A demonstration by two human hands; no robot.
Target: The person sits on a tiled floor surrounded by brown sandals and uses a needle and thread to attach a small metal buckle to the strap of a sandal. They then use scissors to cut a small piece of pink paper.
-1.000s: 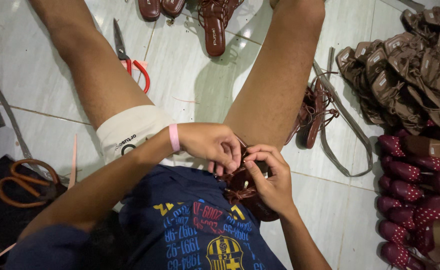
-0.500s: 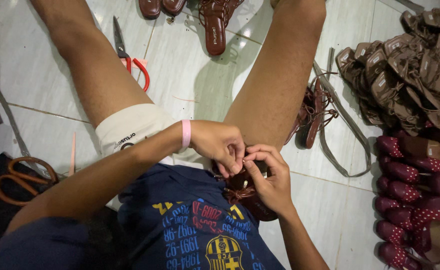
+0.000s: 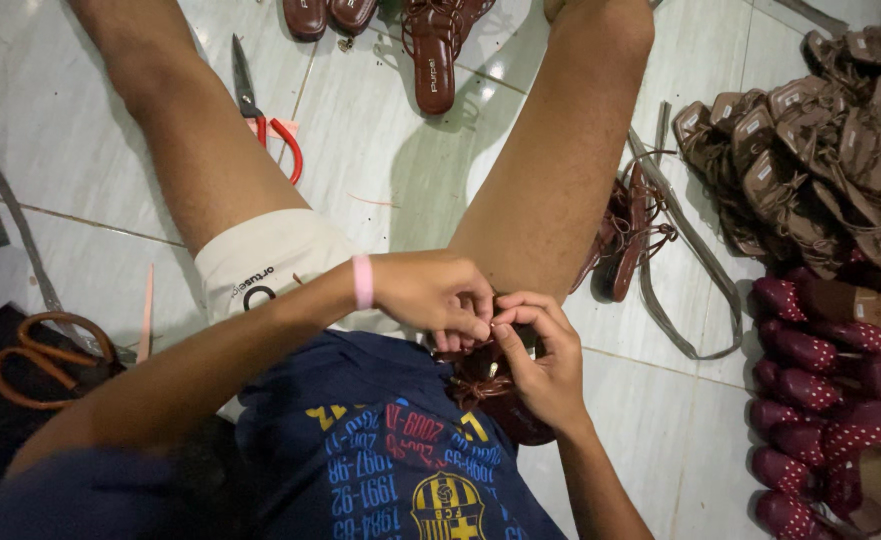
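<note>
Left hand [image 3: 438, 297] and right hand [image 3: 540, 350] pinch the brown sandal's [image 3: 490, 392] laces, lap-held to steady it.

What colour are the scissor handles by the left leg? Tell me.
Red, on the scissors lying on the tiled floor; the head view shows it best.

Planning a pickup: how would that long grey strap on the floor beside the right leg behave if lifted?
The grey strap would probably go floppy: it lies thin and flat in a loose loop on the tiled floor. Likely light. It may drag the brown sandal lying at its loop.
</note>
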